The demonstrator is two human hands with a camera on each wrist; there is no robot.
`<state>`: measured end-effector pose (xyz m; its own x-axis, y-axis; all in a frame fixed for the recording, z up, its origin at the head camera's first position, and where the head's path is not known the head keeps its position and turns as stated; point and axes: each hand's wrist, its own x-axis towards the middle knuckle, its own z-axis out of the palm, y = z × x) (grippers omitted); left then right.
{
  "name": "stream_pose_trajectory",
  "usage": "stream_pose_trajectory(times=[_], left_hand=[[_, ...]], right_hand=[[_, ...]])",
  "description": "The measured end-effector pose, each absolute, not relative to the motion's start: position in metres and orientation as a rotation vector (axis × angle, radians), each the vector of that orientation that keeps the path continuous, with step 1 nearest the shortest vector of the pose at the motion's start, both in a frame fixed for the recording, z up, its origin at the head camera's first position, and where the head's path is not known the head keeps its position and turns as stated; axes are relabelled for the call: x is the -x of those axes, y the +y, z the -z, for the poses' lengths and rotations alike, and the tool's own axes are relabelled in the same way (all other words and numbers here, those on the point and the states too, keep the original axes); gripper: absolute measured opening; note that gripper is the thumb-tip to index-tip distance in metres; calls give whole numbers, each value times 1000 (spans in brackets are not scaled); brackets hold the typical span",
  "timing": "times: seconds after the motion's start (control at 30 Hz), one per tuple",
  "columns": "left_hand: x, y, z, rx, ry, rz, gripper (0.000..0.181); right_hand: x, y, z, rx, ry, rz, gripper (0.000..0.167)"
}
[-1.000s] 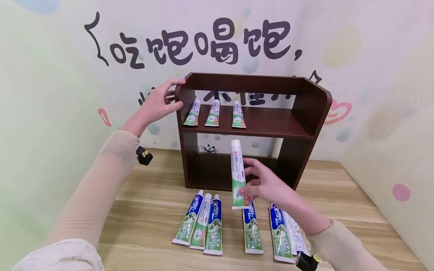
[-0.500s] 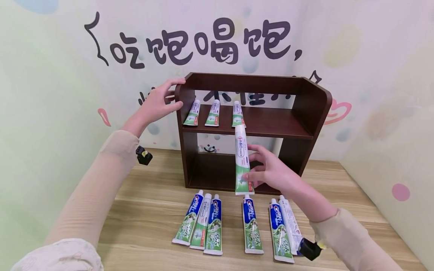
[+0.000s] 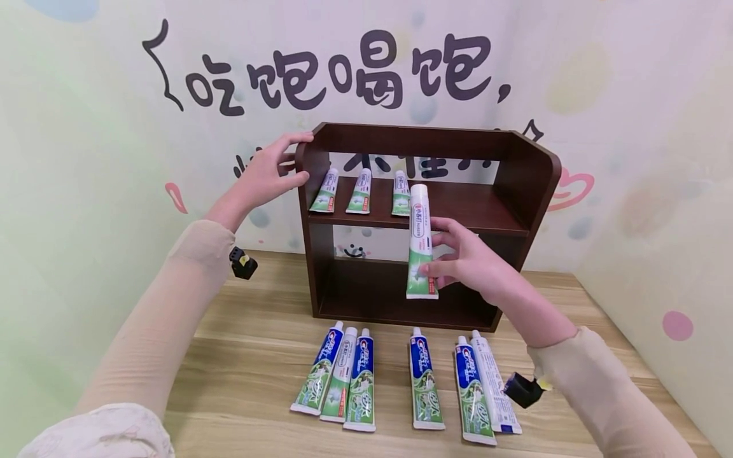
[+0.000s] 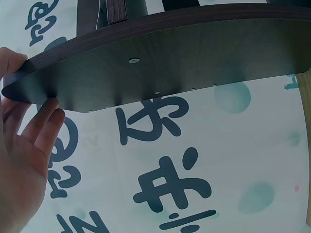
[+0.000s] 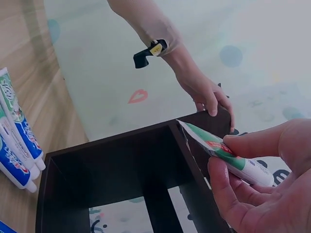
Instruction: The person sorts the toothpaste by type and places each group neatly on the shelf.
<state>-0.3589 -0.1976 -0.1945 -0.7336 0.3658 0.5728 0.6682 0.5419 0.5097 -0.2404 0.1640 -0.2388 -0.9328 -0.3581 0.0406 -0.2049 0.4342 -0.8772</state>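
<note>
My right hand (image 3: 466,261) holds a white and green toothpaste tube (image 3: 420,242) upright, cap up, in front of the upper board of a dark brown shelf (image 3: 469,207). In the right wrist view, thumb and fingers pinch this tube (image 5: 248,170) by its sides. My left hand (image 3: 272,170) grips the upper left side panel; the left wrist view shows the panel (image 4: 160,63) between its thumb and fingers. On the upper board three similar tubes (image 3: 359,192) lean in a row at the left, the rightmost partly hidden by the held tube.
On the wooden table (image 3: 240,381) lie several toothpaste tubes: a group of three (image 3: 340,375) at left, a blue and green one (image 3: 425,381) in the middle, and a pair (image 3: 475,391) at right. A wall with black lettering (image 3: 366,70) stands behind the shelf.
My right hand has raised the toothpaste tube and brought it slightly right, from low before the shelf to the upper board's height. The left hand stays at the side panel.
</note>
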Motion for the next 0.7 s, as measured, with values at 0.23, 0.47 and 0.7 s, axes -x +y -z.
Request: stream_pose_trajectory(times=[0.23, 0.47, 0.7], left_hand=[[357, -196, 194, 848, -2380, 1039, 58], [357, -196, 194, 849, -2373, 1037, 57], [356, -196, 194, 833, -2386, 1018, 58]], right_hand=[[250, 170, 223, 495, 2540, 1536, 82], [262, 176, 208, 484, 2611, 1501, 81], [275, 181, 199, 456, 2623, 1486, 82]])
